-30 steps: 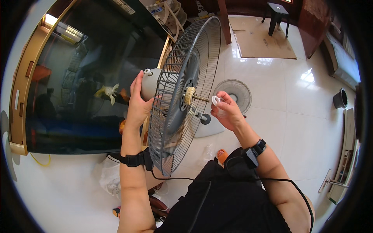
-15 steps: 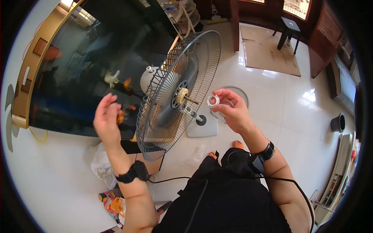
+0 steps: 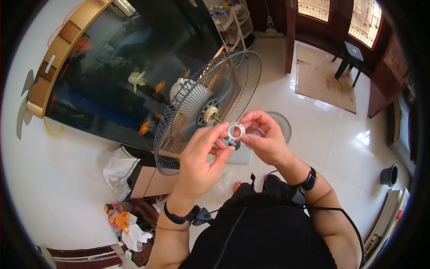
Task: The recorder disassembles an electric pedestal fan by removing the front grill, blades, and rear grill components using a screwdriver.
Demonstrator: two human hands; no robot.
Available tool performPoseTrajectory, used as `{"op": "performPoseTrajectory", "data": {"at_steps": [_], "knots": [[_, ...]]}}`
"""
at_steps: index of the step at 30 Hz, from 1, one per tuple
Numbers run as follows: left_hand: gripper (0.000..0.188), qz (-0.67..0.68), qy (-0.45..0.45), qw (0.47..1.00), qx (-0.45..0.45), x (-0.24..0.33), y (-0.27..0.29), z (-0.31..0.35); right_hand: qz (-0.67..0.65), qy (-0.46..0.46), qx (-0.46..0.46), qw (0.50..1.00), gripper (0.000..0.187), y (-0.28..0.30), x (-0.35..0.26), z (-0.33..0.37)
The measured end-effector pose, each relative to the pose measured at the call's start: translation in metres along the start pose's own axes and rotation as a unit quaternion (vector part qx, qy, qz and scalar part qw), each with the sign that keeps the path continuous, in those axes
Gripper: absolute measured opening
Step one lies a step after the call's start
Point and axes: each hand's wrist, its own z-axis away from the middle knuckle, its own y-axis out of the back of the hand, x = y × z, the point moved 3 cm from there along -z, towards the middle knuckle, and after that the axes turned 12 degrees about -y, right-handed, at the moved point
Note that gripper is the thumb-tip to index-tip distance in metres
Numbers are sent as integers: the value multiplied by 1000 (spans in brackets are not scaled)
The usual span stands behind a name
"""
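Note:
A white plastic ring nut (image 3: 242, 129) is held up between my hands in front of the fan. My left hand (image 3: 201, 157) pinches its left side with the fingertips. On its other side my right hand (image 3: 268, 141) grips the ring, with a clear round plastic piece (image 3: 256, 131) tucked in the same fingers. Just behind stands a pedestal fan without blades, its dark rear wire grille (image 3: 244, 74) tilted. A cream collar (image 3: 208, 113) and a metal shaft (image 3: 217, 119) stick out of the grille's centre, the shaft's tip partly hidden by my hands.
A large fish tank (image 3: 107, 85) with several fish stands behind the fan at left. The fan's base (image 3: 244, 156) and a round wire grille (image 3: 282, 127) are on the tiled floor. A black stool (image 3: 351, 56) and cardboard sheet (image 3: 318, 83) lie far right; a black bucket (image 3: 389, 175) stands right.
My left hand has come right, from beside the tank to the ring nut, and now pinches it. My right hand has moved slightly left and down. The view has shifted.

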Motion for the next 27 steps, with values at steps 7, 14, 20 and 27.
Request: {"op": "performPoseTrajectory", "data": {"at_steps": [7, 14, 20, 27], "knots": [[41, 25, -13, 1000, 4, -8, -17, -6, -131, -17, -82, 988, 23, 7, -2, 0], [35, 52, -11, 998, 23, -9, -25, -11, -152, -53, -93, 982, 20, 11, -6, -1], [34, 72, -7, 997, 24, -13, -23, -14, -155, -52, -97, 982, 19, 11, -9, -6], [31, 88, 15, 995, 37, -14, -21, -15, -155, -59, -103, 981, 19, 11, -6, -10]]}}
